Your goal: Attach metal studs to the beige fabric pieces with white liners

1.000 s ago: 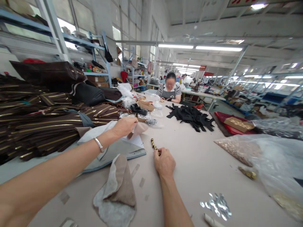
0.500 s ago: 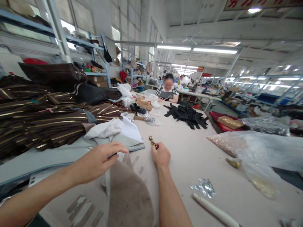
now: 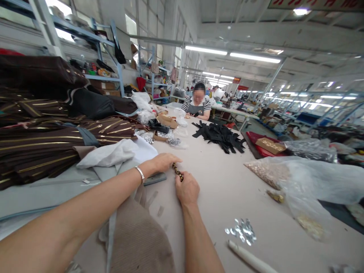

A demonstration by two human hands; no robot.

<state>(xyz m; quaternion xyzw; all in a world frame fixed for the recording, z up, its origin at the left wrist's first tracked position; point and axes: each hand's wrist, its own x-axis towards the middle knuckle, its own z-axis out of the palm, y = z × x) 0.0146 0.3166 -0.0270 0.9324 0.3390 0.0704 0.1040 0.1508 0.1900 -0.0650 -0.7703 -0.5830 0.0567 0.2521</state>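
A short row of small brass-coloured and dark pieces (image 3: 178, 172) stands tilted between my two hands over the table. My right hand (image 3: 188, 189) is closed around its lower end. My left hand (image 3: 165, 163) reaches across to its upper end, fingers brought together there; the fingertips are partly hidden. Under my left forearm lies grey bag fabric (image 3: 57, 191) with a zip. A brown-grey curved panel (image 3: 139, 239) lies close below my hands.
Small silver discs (image 3: 243, 230) and a pale rod-like handle (image 3: 250, 258) lie at the right. Beyond are black strips (image 3: 220, 136) and a clear plastic bag (image 3: 309, 178) of small parts. Brown zip strips (image 3: 51, 151) are piled left. A co-worker (image 3: 197, 102) sits across the table.
My left hand has moved right and forward from the grey fabric to the upper end of the brass-coloured row. My right hand still holds the lower end. The view has shifted slightly.
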